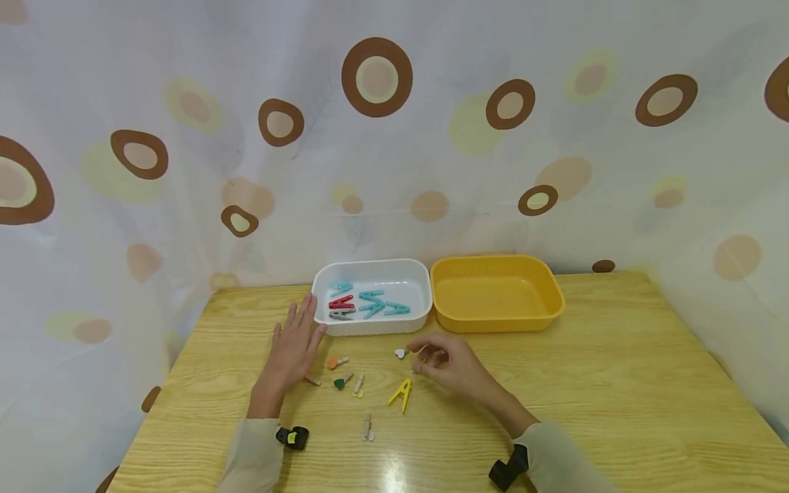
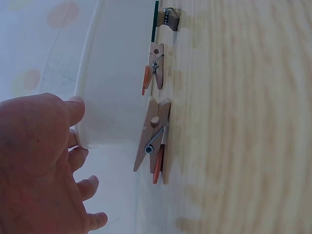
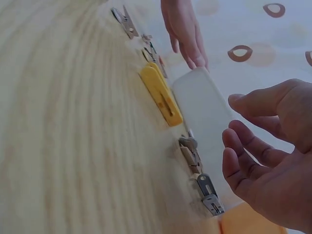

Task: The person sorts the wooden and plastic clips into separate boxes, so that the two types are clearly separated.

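My left hand (image 1: 296,346) rests with straight fingers against the left end of the white tray (image 1: 425,301). Under that hand lies a wooden clothespin with an orange-red piece (image 2: 157,141). My right hand (image 1: 453,366) hovers over the table, thumb and bent fingers apart, holding nothing. Nearest to it are a wooden clothespin with a white heart (image 1: 401,353) and a small grey metal clip (image 3: 209,195), mostly hidden in the head view. A yellow plastic clothespin (image 1: 402,395) lies just left of the right hand.
Wooden clothespins with orange (image 1: 335,363), green (image 1: 342,382) and yellow (image 1: 358,387) trims lie between the hands; another (image 1: 368,428) is closer to me. The white tray holds several light-blue clothespins (image 1: 372,308), a red one (image 1: 341,302) and a grey one (image 1: 342,314). A yellow tray (image 1: 499,325) adjoins it.
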Demonstrator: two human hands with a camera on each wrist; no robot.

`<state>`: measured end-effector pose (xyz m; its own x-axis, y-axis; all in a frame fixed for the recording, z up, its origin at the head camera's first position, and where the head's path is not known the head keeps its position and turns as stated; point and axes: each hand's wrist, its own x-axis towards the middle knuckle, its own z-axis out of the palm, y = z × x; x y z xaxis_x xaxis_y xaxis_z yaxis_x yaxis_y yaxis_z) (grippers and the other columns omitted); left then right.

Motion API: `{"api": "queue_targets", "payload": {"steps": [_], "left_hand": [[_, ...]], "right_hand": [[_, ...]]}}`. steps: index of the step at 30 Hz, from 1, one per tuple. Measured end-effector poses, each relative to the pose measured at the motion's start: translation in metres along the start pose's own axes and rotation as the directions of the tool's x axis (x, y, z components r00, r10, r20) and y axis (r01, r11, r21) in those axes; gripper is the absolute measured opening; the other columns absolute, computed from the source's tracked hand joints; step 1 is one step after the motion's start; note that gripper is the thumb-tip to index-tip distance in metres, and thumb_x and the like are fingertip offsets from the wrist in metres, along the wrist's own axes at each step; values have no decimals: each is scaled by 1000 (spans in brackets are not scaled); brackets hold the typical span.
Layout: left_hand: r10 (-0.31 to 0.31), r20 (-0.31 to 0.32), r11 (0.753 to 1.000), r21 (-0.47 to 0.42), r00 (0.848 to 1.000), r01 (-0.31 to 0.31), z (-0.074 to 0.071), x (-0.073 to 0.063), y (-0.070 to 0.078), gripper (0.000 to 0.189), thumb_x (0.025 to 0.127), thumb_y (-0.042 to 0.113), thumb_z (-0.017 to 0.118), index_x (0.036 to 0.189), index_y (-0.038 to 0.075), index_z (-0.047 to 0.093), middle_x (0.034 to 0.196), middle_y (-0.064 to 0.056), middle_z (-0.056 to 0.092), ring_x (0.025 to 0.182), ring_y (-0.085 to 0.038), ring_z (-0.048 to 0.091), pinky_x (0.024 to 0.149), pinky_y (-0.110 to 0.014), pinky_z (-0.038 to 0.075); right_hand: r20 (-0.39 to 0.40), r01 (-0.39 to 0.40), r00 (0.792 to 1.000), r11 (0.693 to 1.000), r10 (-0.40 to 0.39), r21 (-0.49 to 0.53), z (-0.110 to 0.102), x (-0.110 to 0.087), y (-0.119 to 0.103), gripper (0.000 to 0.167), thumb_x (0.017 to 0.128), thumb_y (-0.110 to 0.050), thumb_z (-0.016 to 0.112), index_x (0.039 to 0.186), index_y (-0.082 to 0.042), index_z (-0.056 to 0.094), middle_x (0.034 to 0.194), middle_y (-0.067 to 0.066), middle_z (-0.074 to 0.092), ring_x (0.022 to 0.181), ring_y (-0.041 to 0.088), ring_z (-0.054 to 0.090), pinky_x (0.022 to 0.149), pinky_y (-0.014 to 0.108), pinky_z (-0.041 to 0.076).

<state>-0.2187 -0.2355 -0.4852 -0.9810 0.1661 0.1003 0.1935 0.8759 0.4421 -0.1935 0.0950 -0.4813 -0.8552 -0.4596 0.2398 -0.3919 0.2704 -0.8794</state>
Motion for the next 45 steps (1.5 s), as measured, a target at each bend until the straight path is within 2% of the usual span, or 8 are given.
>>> {"api": "queue_targets", "payload": {"steps": [5,10,18,30,45], "left_hand": [[-2,-7,1000,-2,1000,2,0,-1,0,65,113,33,37,164,2,13,171,-14,11,154,-46,10,114,-77,11],[0,-10,1000,0,1000,0,1,-1,0,65,113,34,37,164,2,13,171,-15,11,154,-47,11,113,-77,12],[13,-12,1000,8,1000,-13,1,0,0,65,113,34,37,164,2,14,171,-14,11,154,-46,11,113,-77,12],[3,-8,1000,2,1000,-3,0,0,0,65,112,34,39,164,2,15,171,-14,12,154,-45,12,114,-76,13],[5,-12,1000,4,1000,-5,2,1,-1,65,112,33,39,164,2,13,171,-14,11,154,-46,11,114,-76,12]], "right_hand": [[73,2,997,1000,-2,9,8,-9,0,27,91,2,74,118,-2,72,113,16,70,94,30,68,74,30,57],[122,7,993,1000,-4,-20,16,-15,2,29,88,8,70,115,-3,72,109,12,70,93,32,65,67,26,53],[185,-9,982,992,31,-122,21,-17,3,29,88,3,75,115,-8,75,99,2,68,86,20,61,70,26,51],[228,-24,972,991,54,-129,22,-17,5,18,89,-2,79,105,-9,76,95,-2,69,75,4,58,66,24,51],[202,-21,978,992,46,-123,23,-18,5,15,89,-3,78,102,-11,77,93,0,71,75,5,60,65,24,51]]}}
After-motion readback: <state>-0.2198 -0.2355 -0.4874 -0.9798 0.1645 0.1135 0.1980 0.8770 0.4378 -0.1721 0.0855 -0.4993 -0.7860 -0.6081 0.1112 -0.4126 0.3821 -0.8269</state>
